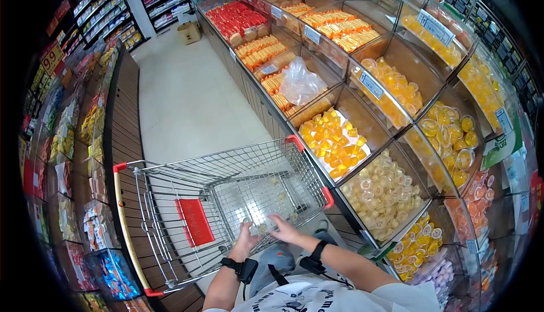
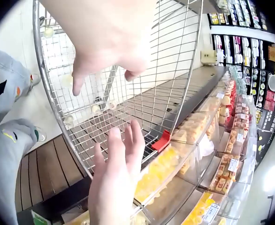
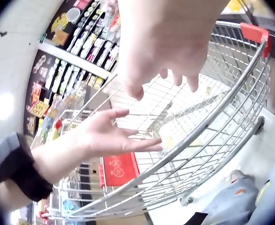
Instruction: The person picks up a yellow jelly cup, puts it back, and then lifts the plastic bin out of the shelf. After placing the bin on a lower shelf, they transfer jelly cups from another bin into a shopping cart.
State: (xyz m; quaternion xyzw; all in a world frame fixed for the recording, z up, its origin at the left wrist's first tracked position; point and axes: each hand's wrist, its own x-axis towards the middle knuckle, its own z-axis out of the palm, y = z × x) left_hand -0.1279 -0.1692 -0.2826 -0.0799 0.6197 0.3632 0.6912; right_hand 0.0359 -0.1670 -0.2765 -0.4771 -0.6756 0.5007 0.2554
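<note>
Both hands hover over a wire shopping cart (image 1: 226,167), apart from each other, with their palms turned partly inward. My left hand (image 1: 244,241) has its fingers extended and loosely spread, with nothing gripped; it fills the top of the left wrist view. The right hand (image 1: 285,231) is likewise spread, its fingertips pointing toward the left one. Several small pale jelly cups (image 2: 96,109) show at the cart's bottom in the left wrist view. Another pale, blurred shape is near the left fingertips in the right wrist view.
Along the right runs a counter of clear-sided bins with pale jelly cups (image 1: 382,198), yellow jelly cups (image 1: 331,142) and wrapped snacks (image 1: 260,51). A plastic bag (image 1: 302,82) lies on one bin. Packaged snacks line the left shelf (image 1: 127,85). A cardboard box (image 1: 188,32) stands down the aisle.
</note>
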